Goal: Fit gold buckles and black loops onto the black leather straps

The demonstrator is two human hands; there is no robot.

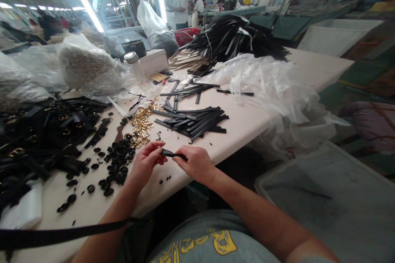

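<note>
A short black strap [168, 153] is stretched between my two hands over the table's front edge. My left hand [150, 159] pinches its left end between thumb and fingers. Closed round the other end is my right hand [196, 161], its fingertips partly hidden. Just beyond lies a pile of black straps [194, 120]. Gold buckles [141, 125] are heaped behind my left hand, and small black loops [119, 154] lie to its left. Whether a buckle or loop sits on the held strap I cannot tell.
Finished-looking black straps with buckles [46, 131] cover the table's left side. Plastic sheeting [268, 82] hangs over the right edge. A big bundle of black strips [234, 37] lies at the back. A large bin [327, 197] stands at lower right. A person [178, 2] stands far off.
</note>
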